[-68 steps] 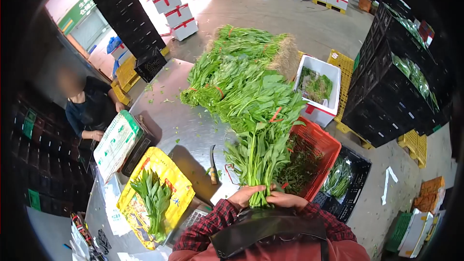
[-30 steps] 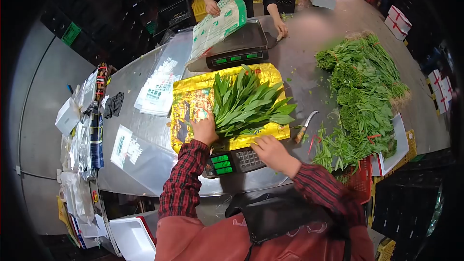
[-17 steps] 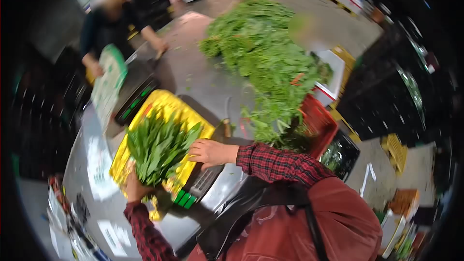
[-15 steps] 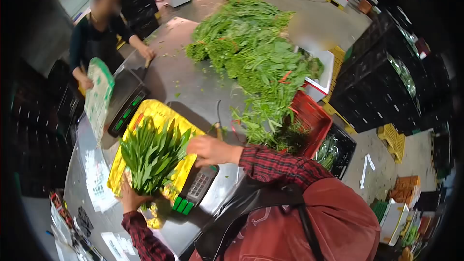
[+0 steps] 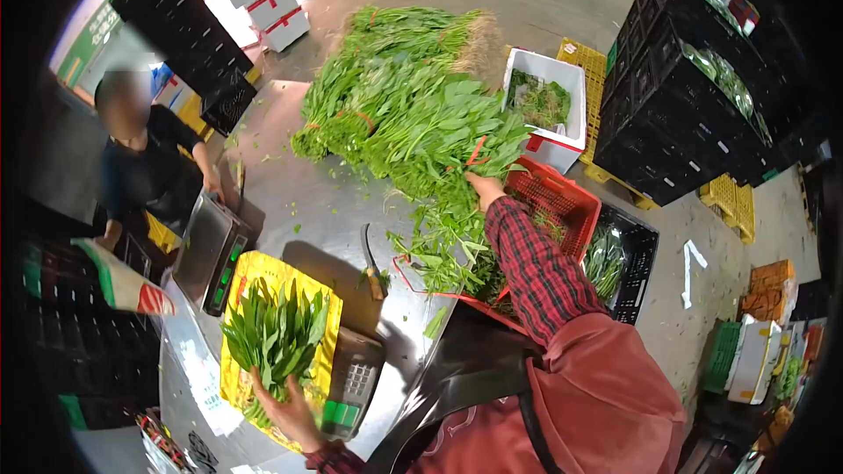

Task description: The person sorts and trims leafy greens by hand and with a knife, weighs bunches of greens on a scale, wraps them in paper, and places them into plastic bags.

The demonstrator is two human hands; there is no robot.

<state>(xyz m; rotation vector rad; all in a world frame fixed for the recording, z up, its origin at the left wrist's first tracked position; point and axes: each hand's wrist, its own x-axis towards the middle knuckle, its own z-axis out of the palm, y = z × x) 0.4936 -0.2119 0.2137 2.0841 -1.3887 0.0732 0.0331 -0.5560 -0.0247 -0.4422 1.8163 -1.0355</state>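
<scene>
A bunch of long-leaved greens (image 5: 274, 325) lies on a yellow plastic bag (image 5: 320, 285), which rests over a scale with a grey keypad (image 5: 358, 377). My left hand (image 5: 288, 411) is closed around the lower stems of this bunch. Farther right, my right hand (image 5: 486, 189) is at the edge of a big pile of leafy greens (image 5: 395, 96), beside a red tie (image 5: 477, 151). Its fingers are bent into the leaves and partly hidden. Between the hands, a curved knife with a wooden handle (image 5: 376, 285) lies on the metal table (image 5: 338, 211).
Across the table a co-worker (image 5: 149, 167) stands by a second scale (image 5: 211, 254), one hand near a white-and-green bag (image 5: 123, 276). A red crate (image 5: 562, 215), a black crate (image 5: 637, 254) and a white foam box (image 5: 571, 79) stand at right, near stacked black crates (image 5: 667, 114).
My right hand has gone from beside the yellow bag to the pile of greens. My left hand stays at the bunch. The co-worker's bag has moved lower, and the view has shifted.
</scene>
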